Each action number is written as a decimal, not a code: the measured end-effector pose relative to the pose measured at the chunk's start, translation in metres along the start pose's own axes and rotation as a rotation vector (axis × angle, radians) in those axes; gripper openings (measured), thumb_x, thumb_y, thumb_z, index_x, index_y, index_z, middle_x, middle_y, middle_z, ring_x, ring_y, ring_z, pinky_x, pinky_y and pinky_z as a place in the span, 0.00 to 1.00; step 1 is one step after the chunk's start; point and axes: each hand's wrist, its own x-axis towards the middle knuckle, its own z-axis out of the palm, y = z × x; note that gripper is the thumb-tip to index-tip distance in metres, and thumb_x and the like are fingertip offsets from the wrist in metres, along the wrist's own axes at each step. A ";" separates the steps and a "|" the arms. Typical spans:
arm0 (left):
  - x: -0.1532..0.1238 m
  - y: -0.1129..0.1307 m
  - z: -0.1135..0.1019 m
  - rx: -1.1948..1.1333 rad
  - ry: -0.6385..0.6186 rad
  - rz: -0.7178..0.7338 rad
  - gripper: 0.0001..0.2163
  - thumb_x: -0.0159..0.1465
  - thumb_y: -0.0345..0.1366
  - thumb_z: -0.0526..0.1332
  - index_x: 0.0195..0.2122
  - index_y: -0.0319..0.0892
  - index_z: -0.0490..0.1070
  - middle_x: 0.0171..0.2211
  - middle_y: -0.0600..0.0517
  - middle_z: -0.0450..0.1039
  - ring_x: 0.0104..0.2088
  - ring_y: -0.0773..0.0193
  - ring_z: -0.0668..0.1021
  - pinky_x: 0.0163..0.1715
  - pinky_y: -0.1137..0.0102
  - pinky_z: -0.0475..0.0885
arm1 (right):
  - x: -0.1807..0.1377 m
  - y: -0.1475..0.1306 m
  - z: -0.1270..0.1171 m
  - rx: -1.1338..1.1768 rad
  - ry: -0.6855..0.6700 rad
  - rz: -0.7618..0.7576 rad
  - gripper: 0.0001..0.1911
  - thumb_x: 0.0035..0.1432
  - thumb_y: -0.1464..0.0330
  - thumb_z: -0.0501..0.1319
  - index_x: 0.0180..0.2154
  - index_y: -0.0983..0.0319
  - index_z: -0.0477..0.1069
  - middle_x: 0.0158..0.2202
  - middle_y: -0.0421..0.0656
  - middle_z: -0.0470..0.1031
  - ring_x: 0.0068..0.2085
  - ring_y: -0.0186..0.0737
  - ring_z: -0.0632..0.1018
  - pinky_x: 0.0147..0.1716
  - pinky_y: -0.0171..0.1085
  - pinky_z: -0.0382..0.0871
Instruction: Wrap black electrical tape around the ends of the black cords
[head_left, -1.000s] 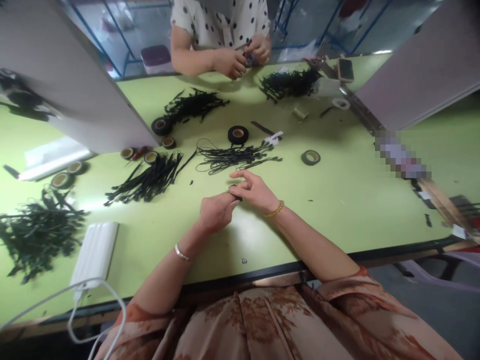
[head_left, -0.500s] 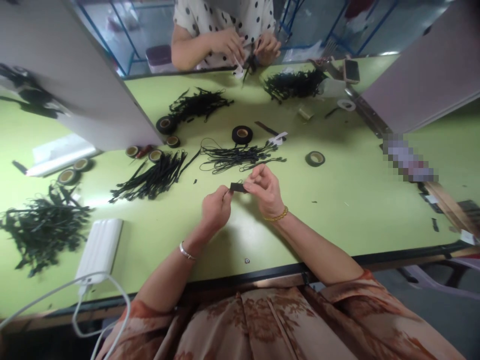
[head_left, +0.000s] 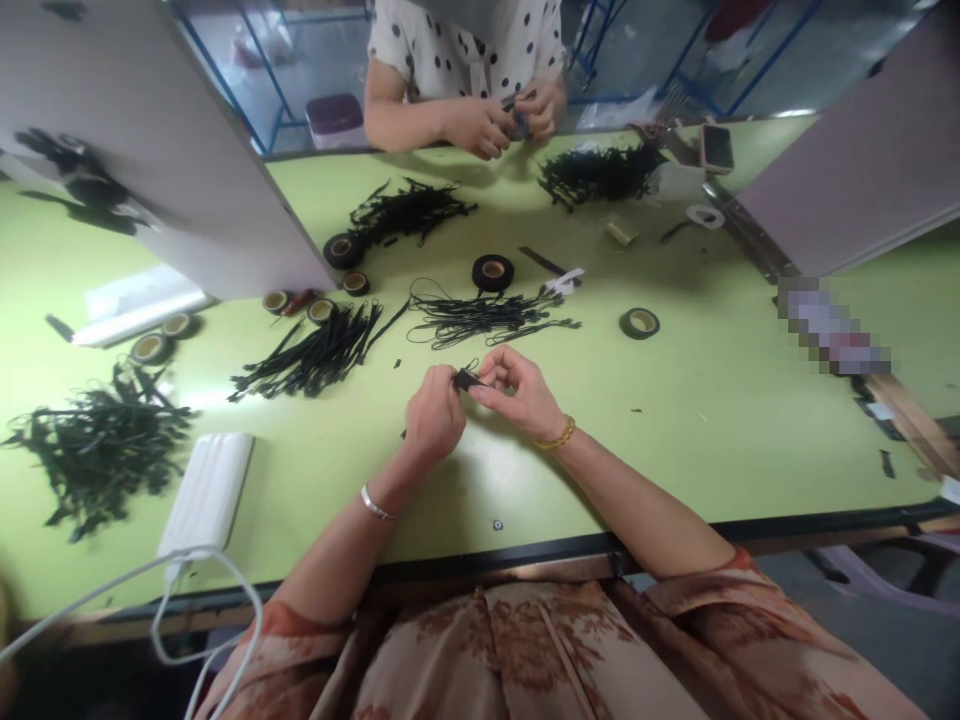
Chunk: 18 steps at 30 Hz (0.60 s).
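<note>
My left hand (head_left: pixel 436 412) is closed around a thin black cable, mostly hidden in the fist. One dark end pokes out at its lower left, and a small loop shows above the fingers. A short piece of black tape (head_left: pixel 468 380) lies against the cable between both hands. My right hand (head_left: pixel 519 395) pinches the other end of this tape with thumb and forefinger. Just beyond my hands lies a bunch of thin black cables (head_left: pixel 480 315) with loops at the left and small connectors at the right. A roll of black tape (head_left: pixel 493 271) sits behind them.
Wrapped black cables (head_left: pixel 315 350) lie left of centre, with tape rolls around them. A tangled black pile (head_left: pixel 101 440) and a white power bank (head_left: pixel 206 495) are at far left. One tape roll (head_left: pixel 640 322) lies to the right. Across the green table (head_left: pixel 585 420) a co-worker's hands (head_left: pixel 510 122) handle something.
The tape piece has folded or turned so less of it shows, and my hands have drawn slightly closer together. The view has shifted a little. The co-worker's hands have come together.
</note>
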 end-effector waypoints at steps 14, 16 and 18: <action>0.004 0.001 0.008 -1.092 -0.042 -0.347 0.11 0.64 0.43 0.57 0.30 0.43 0.58 0.20 0.61 0.54 0.16 0.75 0.54 0.17 0.77 0.50 | -0.001 0.003 -0.001 -0.393 0.070 -0.202 0.09 0.46 0.69 0.61 0.30 0.59 0.61 0.24 0.35 0.64 0.26 0.32 0.65 0.28 0.35 0.61; 0.006 0.001 0.006 -1.264 -0.124 -0.410 0.14 0.62 0.44 0.61 0.30 0.43 0.58 0.19 0.63 0.51 0.15 0.78 0.50 0.15 0.79 0.45 | 0.001 0.008 -0.003 -0.455 0.064 -0.238 0.10 0.46 0.69 0.61 0.32 0.58 0.60 0.25 0.35 0.65 0.26 0.33 0.65 0.28 0.36 0.61; 0.007 0.001 0.003 -1.336 -0.162 -0.416 0.15 0.60 0.45 0.64 0.29 0.42 0.59 0.19 0.64 0.51 0.14 0.79 0.49 0.14 0.80 0.45 | 0.002 0.012 -0.005 -0.497 0.053 -0.259 0.11 0.47 0.68 0.61 0.34 0.58 0.60 0.25 0.35 0.65 0.25 0.33 0.65 0.28 0.36 0.61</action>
